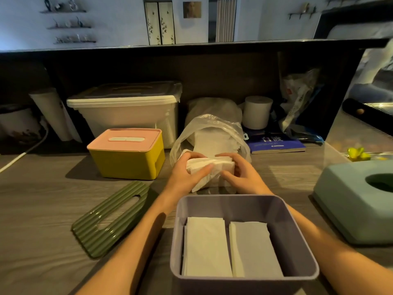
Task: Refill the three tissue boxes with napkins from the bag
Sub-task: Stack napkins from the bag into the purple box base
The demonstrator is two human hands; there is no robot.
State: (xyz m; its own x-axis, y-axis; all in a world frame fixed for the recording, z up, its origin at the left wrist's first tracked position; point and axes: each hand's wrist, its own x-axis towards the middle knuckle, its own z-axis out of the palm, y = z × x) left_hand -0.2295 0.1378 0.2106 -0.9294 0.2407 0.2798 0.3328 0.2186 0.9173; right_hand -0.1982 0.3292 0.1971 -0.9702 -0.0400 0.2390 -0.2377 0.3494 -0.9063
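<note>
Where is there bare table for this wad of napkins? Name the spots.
Bare wood lies left of the green lid, in front of the yellow box, and between the purple box and the blue box. It is crowded around both hands and the napkin wad by the bag.

White napkin stack (210, 170) held above open purple box (244, 201).
</note>
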